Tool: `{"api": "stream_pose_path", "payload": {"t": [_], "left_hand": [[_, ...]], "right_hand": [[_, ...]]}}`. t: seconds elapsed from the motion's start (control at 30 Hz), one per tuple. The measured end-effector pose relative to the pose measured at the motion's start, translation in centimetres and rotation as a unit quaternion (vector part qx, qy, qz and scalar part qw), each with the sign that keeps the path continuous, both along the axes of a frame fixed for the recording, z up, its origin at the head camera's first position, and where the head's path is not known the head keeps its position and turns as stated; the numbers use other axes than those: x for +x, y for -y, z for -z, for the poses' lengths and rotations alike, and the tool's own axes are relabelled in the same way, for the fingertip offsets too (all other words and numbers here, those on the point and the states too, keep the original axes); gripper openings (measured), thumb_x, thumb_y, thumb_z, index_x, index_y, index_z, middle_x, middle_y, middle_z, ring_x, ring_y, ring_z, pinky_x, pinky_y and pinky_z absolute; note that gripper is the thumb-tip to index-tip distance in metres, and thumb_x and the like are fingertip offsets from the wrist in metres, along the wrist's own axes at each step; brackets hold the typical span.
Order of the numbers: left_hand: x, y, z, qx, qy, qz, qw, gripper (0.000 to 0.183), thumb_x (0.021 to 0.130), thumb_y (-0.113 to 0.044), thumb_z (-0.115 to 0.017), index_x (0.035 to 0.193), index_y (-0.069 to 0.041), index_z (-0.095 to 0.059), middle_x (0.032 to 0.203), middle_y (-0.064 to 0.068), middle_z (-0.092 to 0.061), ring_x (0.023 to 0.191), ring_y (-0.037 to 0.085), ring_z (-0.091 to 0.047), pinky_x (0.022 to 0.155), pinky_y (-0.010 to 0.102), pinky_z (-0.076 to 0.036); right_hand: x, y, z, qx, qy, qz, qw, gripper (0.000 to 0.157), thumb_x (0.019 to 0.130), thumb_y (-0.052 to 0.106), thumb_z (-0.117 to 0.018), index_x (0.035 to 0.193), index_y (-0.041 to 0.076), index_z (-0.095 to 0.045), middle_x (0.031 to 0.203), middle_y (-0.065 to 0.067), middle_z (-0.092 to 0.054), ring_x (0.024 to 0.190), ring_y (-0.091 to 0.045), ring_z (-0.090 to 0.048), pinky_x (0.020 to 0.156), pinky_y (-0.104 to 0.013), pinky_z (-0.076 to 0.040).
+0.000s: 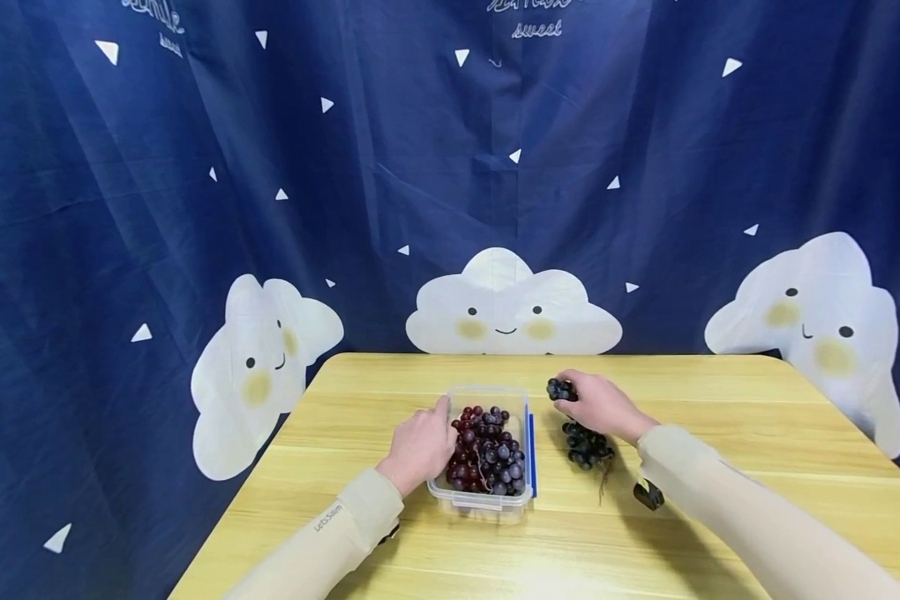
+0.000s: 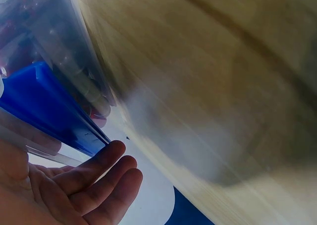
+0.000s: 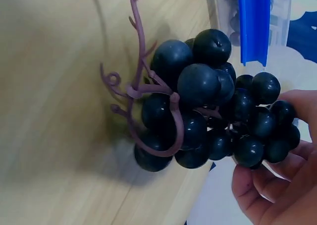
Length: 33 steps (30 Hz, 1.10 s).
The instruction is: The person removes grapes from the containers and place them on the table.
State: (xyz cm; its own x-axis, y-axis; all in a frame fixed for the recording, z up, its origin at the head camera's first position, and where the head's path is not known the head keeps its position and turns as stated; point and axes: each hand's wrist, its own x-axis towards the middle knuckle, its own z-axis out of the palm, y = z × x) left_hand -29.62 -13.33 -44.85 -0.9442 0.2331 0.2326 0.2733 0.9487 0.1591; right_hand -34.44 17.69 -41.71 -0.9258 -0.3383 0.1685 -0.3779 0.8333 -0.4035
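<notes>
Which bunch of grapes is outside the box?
The black bunch, held in the right hand; the red grapes and purple grapes lie inside the box.

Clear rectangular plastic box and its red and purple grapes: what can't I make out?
Head view: the floor of the plastic box, mostly under the red and purple grapes; part of its left wall, behind the left hand.
Head view: part of the round black grapes, behind the right hand.
Left wrist view: box contents, blurred and cut off at the left edge.
</notes>
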Motion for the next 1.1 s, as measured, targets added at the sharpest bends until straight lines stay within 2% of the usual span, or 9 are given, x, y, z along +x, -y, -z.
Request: {"api": "stream_pose_path", "payload": {"t": [0.1, 0.23, 0.3, 0.4, 0.63, 0.8, 0.93, 1.1], "left_hand": [[0.0, 0.0, 0.0, 0.003, -0.003, 0.003, 1.0, 0.057, 0.099, -0.026, -0.051, 0.15, -0.003, -0.041, 0.095, 0.014, -0.072, 0.079, 0.027, -0.069, 0.059, 0.039, -0.055], [0.0, -0.1, -0.1, 0.005, -0.004, 0.002, 1.0, 0.057, 0.099, -0.026, -0.051, 0.151, -0.003, -0.041, 0.091, 0.013, -0.072, 0.076, 0.026, -0.069, 0.057, 0.038, -0.053], [0.1, -0.1, -0.1, 0.006, -0.002, 0.002, 1.0, 0.057, 0.099, -0.026, -0.051, 0.151, -0.003, -0.041, 0.092, 0.013, -0.072, 0.075, 0.025, -0.068, 0.056, 0.037, -0.052], [0.1, -0.2, -0.2, 0.008, 0.001, 0.002, 1.0, 0.057, 0.099, -0.026, -0.05, 0.151, -0.004, -0.041, 0.093, 0.013, -0.072, 0.075, 0.025, -0.068, 0.055, 0.037, -0.052], [0.2, -0.2, -0.2, 0.007, 0.002, 0.004, 1.0, 0.057, 0.099, -0.027, -0.05, 0.15, -0.002, -0.041, 0.098, 0.013, -0.072, 0.078, 0.026, -0.069, 0.058, 0.038, -0.054], [0.3, -0.2, -0.1, 0.012, 0.005, 0.002, 0.9999, 0.056, 0.099, -0.027, -0.049, 0.149, -0.002, -0.042, 0.103, 0.015, -0.073, 0.082, 0.028, -0.07, 0.064, 0.041, -0.057], [0.3, -0.1, 0.0, 0.012, 0.002, 0.001, 0.9999, 0.055, 0.099, -0.026, -0.049, 0.149, -0.003, -0.042, 0.105, 0.016, -0.073, 0.085, 0.03, -0.07, 0.066, 0.042, -0.057], [0.3, 0.0, -0.1, 0.012, -0.007, 0.004, 0.9999, 0.055, 0.099, -0.025, -0.051, 0.148, -0.002, -0.043, 0.1, 0.016, -0.073, 0.083, 0.03, -0.07, 0.062, 0.043, -0.056]], "right_hand": [[-0.5, 0.3, 0.0, 0.017, 0.017, 0.0, 1.0, 0.05, 0.094, 0.028, -0.068, 0.136, 0.003, -0.058, 0.125, -0.018, -0.068, 0.1, -0.027, -0.067, 0.094, -0.053, -0.051], [-0.9, 0.7, 0.0, 0.032, 0.045, -0.005, 0.998, 0.049, 0.095, 0.027, -0.068, 0.136, 0.002, -0.058, 0.126, -0.017, -0.068, 0.079, -0.021, -0.063, 0.085, -0.047, -0.051], [-1.0, 0.9, -0.1, 0.035, 0.054, -0.007, 0.998, 0.049, 0.095, 0.026, -0.068, 0.135, 0.001, -0.059, 0.127, -0.018, -0.067, 0.075, -0.02, -0.06, 0.082, -0.045, -0.05], [-1.2, 1.1, 0.1, 0.042, 0.058, -0.007, 0.997, 0.047, 0.094, 0.025, -0.07, 0.133, 0.002, -0.06, 0.127, -0.018, -0.067, 0.082, -0.019, -0.06, 0.083, -0.045, -0.05], [-1.3, 1.5, 0.6, 0.051, 0.085, -0.012, 0.995, 0.045, 0.094, 0.024, -0.069, 0.133, 0.003, -0.062, 0.111, -0.011, -0.072, 0.077, -0.018, -0.061, 0.08, -0.044, -0.051], [-1.2, 1.6, 0.6, 0.06, 0.09, -0.016, 0.994, 0.044, 0.095, 0.024, -0.069, 0.132, 0.003, -0.063, 0.106, -0.009, -0.072, 0.086, -0.017, -0.064, 0.083, -0.047, -0.054], [-1.1, 1.5, 0.6, 0.066, 0.089, -0.017, 0.994, 0.046, 0.095, 0.027, -0.068, 0.133, 0.003, -0.062, 0.116, -0.014, -0.071, 0.092, -0.022, -0.066, 0.09, -0.052, -0.052], [-0.5, 1.2, 0.7, 0.067, 0.094, -0.018, 0.993, 0.055, 0.095, 0.033, -0.067, 0.139, 0.001, -0.056, 0.133, -0.021, -0.063, 0.117, -0.039, -0.063, 0.1, -0.058, -0.047]]}}
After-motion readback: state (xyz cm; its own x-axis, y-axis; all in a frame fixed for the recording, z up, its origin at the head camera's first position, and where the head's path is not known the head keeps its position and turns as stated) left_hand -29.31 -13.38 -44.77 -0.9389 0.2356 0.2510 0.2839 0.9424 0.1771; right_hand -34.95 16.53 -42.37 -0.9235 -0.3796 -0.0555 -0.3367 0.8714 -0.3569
